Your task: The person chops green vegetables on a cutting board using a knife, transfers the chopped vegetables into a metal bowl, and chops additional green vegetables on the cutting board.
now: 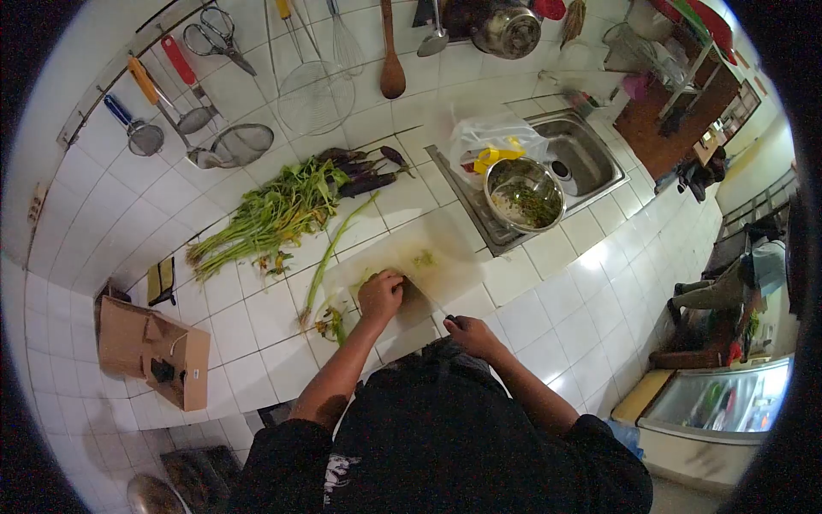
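On a pale cutting board [458, 248], my left hand [381, 294] rests with its fingers curled together; what they press on is too small to name. My right hand [471, 336] is wrapped round the dark handle of a knife, whose thin blade [424, 298] points toward my left hand. Small green cut pieces [423, 258] lie on the board. A long green stalk [330, 257] lies left of the board. Behind it is a heap of leafy greens [274, 206] beside dark purple eggplants [368, 171]. A steel bowl [524, 195] holds chopped greens and pale pieces.
The steel sink [582, 158] is at the back right, with a plastic bag [488, 137] by the bowl. An open cardboard box [184, 360] stands at left. Strainers, scissors [218, 41] and a wooden spoon [391, 73] hang on the wall. Another person [728, 287] is at far right.
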`<action>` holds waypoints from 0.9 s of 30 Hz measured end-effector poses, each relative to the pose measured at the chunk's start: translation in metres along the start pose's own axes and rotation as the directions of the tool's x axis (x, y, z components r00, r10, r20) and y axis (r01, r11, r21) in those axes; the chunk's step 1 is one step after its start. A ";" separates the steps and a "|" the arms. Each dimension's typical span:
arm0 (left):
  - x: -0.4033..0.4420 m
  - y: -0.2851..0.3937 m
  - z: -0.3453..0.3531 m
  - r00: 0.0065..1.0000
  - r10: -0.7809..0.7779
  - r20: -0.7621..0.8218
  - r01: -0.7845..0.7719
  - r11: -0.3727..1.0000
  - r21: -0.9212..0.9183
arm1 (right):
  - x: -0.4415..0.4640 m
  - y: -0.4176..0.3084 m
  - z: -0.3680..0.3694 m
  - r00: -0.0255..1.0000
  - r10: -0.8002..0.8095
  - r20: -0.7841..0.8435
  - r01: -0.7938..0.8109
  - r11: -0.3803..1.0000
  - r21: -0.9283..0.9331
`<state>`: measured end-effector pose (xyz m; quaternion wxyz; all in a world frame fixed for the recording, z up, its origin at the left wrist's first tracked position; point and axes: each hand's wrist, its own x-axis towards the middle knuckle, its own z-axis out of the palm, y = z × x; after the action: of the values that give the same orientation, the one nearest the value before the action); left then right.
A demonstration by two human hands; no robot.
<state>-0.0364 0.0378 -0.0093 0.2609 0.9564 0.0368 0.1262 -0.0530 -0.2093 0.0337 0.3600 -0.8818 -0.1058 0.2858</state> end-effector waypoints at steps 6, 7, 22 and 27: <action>0.001 0.003 -0.003 0.998 -0.047 0.032 0.047 0.999 0.012 | 0.008 -0.006 -0.001 0.995 -0.071 -0.070 0.068 0.997 -0.045; 0.000 0.002 -0.004 0.999 -0.044 0.026 0.044 0.999 0.002 | 0.010 -0.006 0.000 0.997 -0.048 -0.064 0.046 0.999 -0.022; -0.001 -0.003 0.001 0.996 -0.085 -0.006 0.085 0.996 -0.023 | 0.009 -0.005 -0.004 0.999 0.032 0.033 -0.032 0.999 -0.005; -0.001 -0.003 0.002 0.996 -0.087 -0.027 0.086 0.996 -0.027 | 0.004 0.005 -0.002 0.998 0.016 0.056 -0.013 0.999 -0.051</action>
<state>-0.0368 0.0391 -0.0124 0.2777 0.9487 0.0803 0.1285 -0.0484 -0.2125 0.0298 0.3323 -0.8830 -0.1166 0.3103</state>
